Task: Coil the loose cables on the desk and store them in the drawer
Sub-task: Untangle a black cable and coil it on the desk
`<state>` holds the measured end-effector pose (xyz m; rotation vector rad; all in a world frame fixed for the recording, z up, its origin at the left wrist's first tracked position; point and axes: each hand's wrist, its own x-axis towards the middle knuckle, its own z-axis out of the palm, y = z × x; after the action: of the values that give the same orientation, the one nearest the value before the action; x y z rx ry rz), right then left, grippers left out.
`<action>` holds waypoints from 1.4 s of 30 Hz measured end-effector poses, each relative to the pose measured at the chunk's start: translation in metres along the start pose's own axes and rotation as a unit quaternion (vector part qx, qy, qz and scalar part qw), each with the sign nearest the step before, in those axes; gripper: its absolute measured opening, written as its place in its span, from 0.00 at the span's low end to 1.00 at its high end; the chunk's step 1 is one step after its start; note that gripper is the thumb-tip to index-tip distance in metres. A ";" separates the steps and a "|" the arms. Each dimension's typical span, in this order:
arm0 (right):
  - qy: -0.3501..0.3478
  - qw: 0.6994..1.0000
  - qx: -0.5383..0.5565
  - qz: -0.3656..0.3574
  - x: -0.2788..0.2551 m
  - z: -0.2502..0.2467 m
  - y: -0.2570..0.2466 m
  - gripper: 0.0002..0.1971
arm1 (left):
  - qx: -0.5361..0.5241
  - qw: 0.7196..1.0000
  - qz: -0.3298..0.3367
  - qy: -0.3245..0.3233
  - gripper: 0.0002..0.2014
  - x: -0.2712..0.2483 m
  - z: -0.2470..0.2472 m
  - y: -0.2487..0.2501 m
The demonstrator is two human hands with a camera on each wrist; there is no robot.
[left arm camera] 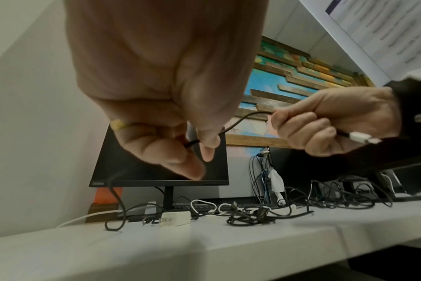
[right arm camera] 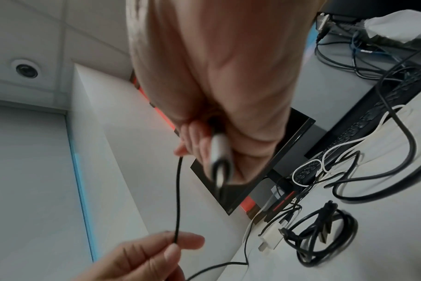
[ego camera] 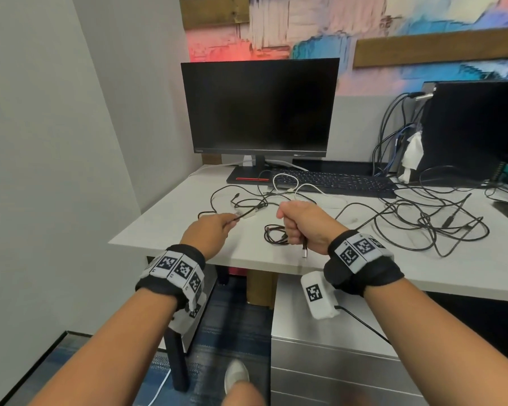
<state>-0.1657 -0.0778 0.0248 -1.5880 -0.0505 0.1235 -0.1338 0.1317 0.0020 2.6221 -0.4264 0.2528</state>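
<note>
Along the near edge of the white counter (ego camera: 349, 268), both hands are raised above the surface with one thin black cable (left arm camera: 238, 121) strung between them. Behind them a dark monitor (ego camera: 260, 108) is seen on its stand, with a black keyboard (ego camera: 332, 181) in front of it and a black computer tower (ego camera: 475, 127) to the right. Below the counter edge a metal drawer cabinet (ego camera: 332, 364) is visible; its drawers appear closed.

Spread over the right half of the counter is a large tangle of black cables (ego camera: 428, 218). A white cable (ego camera: 288, 183) is looped over the keyboard's left end. A small coiled black cable (right arm camera: 322, 233) lies flat on the counter just beside the right hand, and a white charger plug (left arm camera: 176, 218) lies near it to the left.

The right hand (ego camera: 302, 227) is closed in a fist round the held cable, with the silver connector end (ego camera: 304, 251) hanging out below the fist. The left hand (ego camera: 210, 232) pinches the same cable between thumb and forefinger; its grip is clamped on the cord, as confirmed in the left wrist view. From the left hand the cable drops to the counter, where its remaining length trails back among the loose cables.
</note>
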 end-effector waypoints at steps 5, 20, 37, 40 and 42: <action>0.010 0.981 0.195 -0.023 -0.002 -0.016 -0.004 0.08 | 0.001 0.998 0.015 -0.064 0.17 0.000 0.010 0.004; 0.144 0.930 0.325 -0.096 0.008 -0.029 -0.010 0.16 | 0.000 0.978 0.142 -0.150 0.13 -0.009 0.004 0.020; 0.009 0.926 -0.372 -0.066 -0.002 -0.010 0.010 0.25 | 0.122 0.977 0.067 0.160 0.10 0.014 -0.021 -0.007; -0.007 0.927 -0.370 -0.069 -0.004 -0.010 0.009 0.24 | 0.091 0.980 0.015 0.174 0.11 0.015 -0.024 -0.016; 0.027 0.960 -0.273 -0.062 -0.002 -0.013 0.007 0.24 | 0.058 0.983 0.008 0.172 0.11 0.015 -0.024 -0.018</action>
<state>-0.1664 -0.0910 0.0180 -2.1336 -0.1502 -0.0379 -0.1162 0.1543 0.0192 2.6142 -0.3203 0.7419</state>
